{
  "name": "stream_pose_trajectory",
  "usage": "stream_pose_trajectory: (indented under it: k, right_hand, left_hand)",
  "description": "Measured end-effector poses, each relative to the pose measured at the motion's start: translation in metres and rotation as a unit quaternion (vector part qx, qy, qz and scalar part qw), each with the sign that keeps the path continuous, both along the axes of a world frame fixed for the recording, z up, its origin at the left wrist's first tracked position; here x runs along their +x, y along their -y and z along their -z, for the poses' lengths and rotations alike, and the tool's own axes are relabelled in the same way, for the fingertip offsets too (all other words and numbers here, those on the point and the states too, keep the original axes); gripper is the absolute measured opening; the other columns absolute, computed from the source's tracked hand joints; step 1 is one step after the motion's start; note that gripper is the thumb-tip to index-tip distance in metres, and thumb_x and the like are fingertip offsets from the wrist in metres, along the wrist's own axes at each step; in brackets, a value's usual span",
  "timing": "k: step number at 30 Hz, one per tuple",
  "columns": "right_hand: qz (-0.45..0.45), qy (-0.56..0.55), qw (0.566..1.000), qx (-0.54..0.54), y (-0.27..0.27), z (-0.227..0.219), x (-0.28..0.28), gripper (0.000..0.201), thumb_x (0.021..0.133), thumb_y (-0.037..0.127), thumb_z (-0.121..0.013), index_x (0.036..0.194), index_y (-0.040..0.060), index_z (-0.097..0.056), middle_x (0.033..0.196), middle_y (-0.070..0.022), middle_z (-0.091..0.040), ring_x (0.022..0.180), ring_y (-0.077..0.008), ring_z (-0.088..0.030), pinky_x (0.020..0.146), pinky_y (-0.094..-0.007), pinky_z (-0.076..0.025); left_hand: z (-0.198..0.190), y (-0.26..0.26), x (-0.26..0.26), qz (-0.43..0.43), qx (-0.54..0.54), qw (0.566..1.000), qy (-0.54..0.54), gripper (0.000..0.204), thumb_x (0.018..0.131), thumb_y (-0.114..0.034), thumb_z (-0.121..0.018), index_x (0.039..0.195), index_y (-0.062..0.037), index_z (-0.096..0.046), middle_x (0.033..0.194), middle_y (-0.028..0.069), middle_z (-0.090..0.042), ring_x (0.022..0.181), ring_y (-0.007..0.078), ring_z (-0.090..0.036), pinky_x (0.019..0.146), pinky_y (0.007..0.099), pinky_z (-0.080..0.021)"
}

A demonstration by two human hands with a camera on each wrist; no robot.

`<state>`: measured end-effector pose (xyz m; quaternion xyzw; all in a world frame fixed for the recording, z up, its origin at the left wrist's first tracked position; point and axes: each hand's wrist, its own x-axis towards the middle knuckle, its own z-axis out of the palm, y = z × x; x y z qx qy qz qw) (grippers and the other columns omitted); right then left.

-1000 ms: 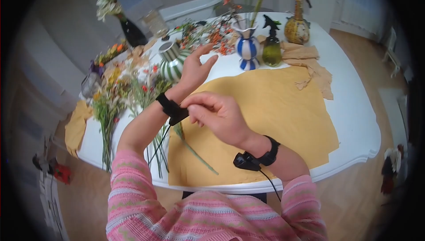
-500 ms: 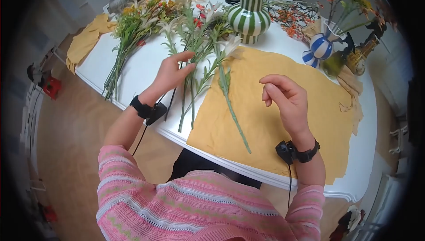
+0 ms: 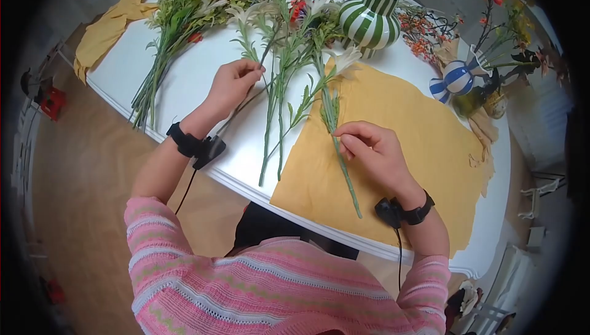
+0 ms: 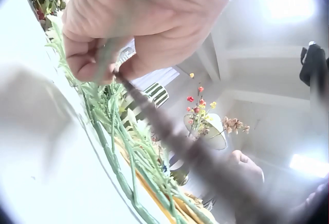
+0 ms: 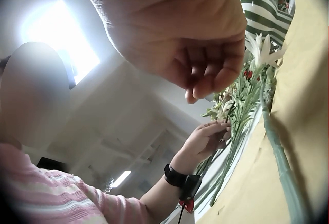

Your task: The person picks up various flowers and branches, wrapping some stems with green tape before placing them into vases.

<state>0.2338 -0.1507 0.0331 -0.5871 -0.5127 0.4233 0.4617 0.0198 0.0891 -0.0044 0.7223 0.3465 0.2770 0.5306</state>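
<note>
My left hand (image 3: 232, 89) pinches a thin dark brown stem (image 4: 193, 149) between thumb and fingertips, above the left part of the table. Beside it lie several green stems with white lilies (image 3: 283, 98). My right hand (image 3: 375, 150) hovers by a single lily stem (image 3: 348, 184), its fingers loosely curled and holding nothing. In the right wrist view that stem (image 5: 280, 154) runs past the curled fingers, apart from them. The lily's white bloom (image 3: 347, 63) points away from me, and its stem lies across the yellow-tan paper sheet (image 3: 418, 150).
A green-and-white striped vase (image 3: 370, 21) stands behind the lilies. Farther right is a blue-and-white vase (image 3: 458, 78) with flowers. A bunch of green-stemmed flowers (image 3: 166, 58) lies at the left, near crumpled yellow paper (image 3: 110, 31). The white table's front edge (image 3: 246, 190) runs before me.
My left hand has closed its fingers on the dark stem beside the lilies. The right hand came left and down to the single lily stem. The head view has swung toward the left.
</note>
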Motion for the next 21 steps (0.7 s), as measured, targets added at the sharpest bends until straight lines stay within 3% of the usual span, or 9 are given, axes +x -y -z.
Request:
stream_pose_trajectory:
  k: [1,3,5,8,10,11,13,16,21]
  right_hand:
    - [-0.009,0.014,1.000,-0.004,-0.006,-0.001,-0.002,0.020,0.092,0.010,-0.057,0.107,-0.0005,-0.065,0.083,-0.0021,-0.064,0.072,-0.0064,-0.057,0.067,-0.0216,-0.047]
    - [-0.021,0.052,0.998,0.017,-0.020,-0.006,-0.012,0.021,0.091,0.011,-0.058,0.108,0.0003,-0.065,0.087,-0.0043,-0.065,0.072,-0.0086,-0.058,0.068,-0.0227,-0.048]
    - [-0.033,0.086,0.995,0.040,-0.037,-0.010,-0.022,0.022,0.090,0.011,-0.059,0.109,0.0011,-0.065,0.091,-0.0065,-0.066,0.072,-0.0107,-0.059,0.068,-0.0238,-0.048]
    - [-0.047,0.183,0.973,0.131,-0.064,-0.012,-0.038,0.027,0.087,0.010,-0.059,0.113,0.0039,-0.063,0.108,-0.0098,-0.064,0.074,-0.0204,-0.063,0.071,-0.0298,-0.051]
    - [-0.055,0.280,0.934,0.214,-0.081,-0.012,-0.047,0.034,0.083,0.010,-0.060,0.118,0.0073,-0.060,0.122,-0.0102,-0.058,0.079,-0.0300,-0.064,0.073,-0.0378,-0.052]
    - [-0.054,0.280,0.934,0.215,-0.088,-0.015,-0.051,0.034,0.083,0.010,-0.060,0.118,0.0073,-0.060,0.122,-0.0102,-0.058,0.079,-0.0300,-0.064,0.073,-0.0378,-0.052]
    - [-0.047,0.402,0.892,0.201,-0.098,-0.024,-0.056,0.036,0.082,0.012,-0.062,0.118,0.0087,-0.058,0.126,-0.0092,-0.055,0.085,-0.0338,-0.064,0.073,-0.0435,-0.052]
    - [-0.023,0.484,0.859,0.168,-0.119,-0.018,-0.048,0.033,0.083,0.019,-0.063,0.115,0.0093,-0.060,0.124,-0.0058,-0.058,0.091,-0.0320,-0.064,0.075,-0.0425,-0.052]
    - [-0.030,0.485,0.868,0.102,-0.126,0.002,-0.027,0.031,0.084,0.020,-0.063,0.112,0.0076,-0.062,0.122,-0.0065,-0.059,0.093,-0.0324,-0.063,0.078,-0.0429,-0.051]
  left_hand:
    - [-0.011,0.007,-0.001,-0.014,-0.092,0.992,0.090,0.019,0.092,-0.015,-0.060,0.104,-0.0003,-0.063,0.067,-0.0044,-0.048,0.055,0.0038,-0.040,0.048,0.0207,-0.032]
    - [-0.025,0.016,-0.003,-0.032,-0.118,0.987,0.107,0.018,0.094,-0.014,-0.058,0.106,-0.0015,-0.063,0.067,-0.0053,-0.047,0.054,0.0026,-0.038,0.047,0.0191,-0.030]
    - [-0.033,0.022,-0.004,-0.028,-0.108,0.977,0.182,0.020,0.094,-0.015,-0.058,0.107,-0.0013,-0.063,0.067,-0.0057,-0.047,0.054,0.0018,-0.037,0.047,0.0180,-0.029]
    - [-0.043,0.027,-0.007,0.007,-0.049,0.977,0.209,0.020,0.094,-0.015,-0.058,0.108,-0.0010,-0.064,0.069,-0.0059,-0.049,0.055,0.0007,-0.037,0.047,0.0167,-0.028]
    - [-0.051,0.033,-0.009,-0.002,0.012,0.983,0.183,0.020,0.094,-0.013,-0.058,0.107,0.0003,-0.064,0.070,-0.0054,-0.051,0.058,0.0010,-0.041,0.050,0.0179,-0.031]
    - [-0.054,0.035,-0.010,-0.011,0.070,0.985,0.154,0.020,0.093,-0.012,-0.058,0.106,0.0015,-0.064,0.072,-0.0049,-0.054,0.062,0.0013,-0.044,0.052,0.0190,-0.035]
    - [-0.056,0.032,-0.013,-0.004,0.068,0.988,0.140,0.020,0.092,-0.011,-0.058,0.106,0.0019,-0.065,0.075,-0.0038,-0.057,0.066,0.0017,-0.047,0.056,0.0189,-0.036]
    - [-0.057,0.025,-0.020,0.001,0.053,0.990,0.133,0.020,0.092,-0.011,-0.058,0.106,0.0016,-0.065,0.073,-0.0042,-0.055,0.063,0.0011,-0.044,0.053,0.0190,-0.034]
    - [-0.062,0.009,-0.034,-0.042,0.007,0.959,0.280,0.021,0.094,-0.009,-0.057,0.112,0.0021,-0.061,0.071,-0.0061,-0.047,0.053,0.0005,-0.035,0.044,0.0179,-0.023]
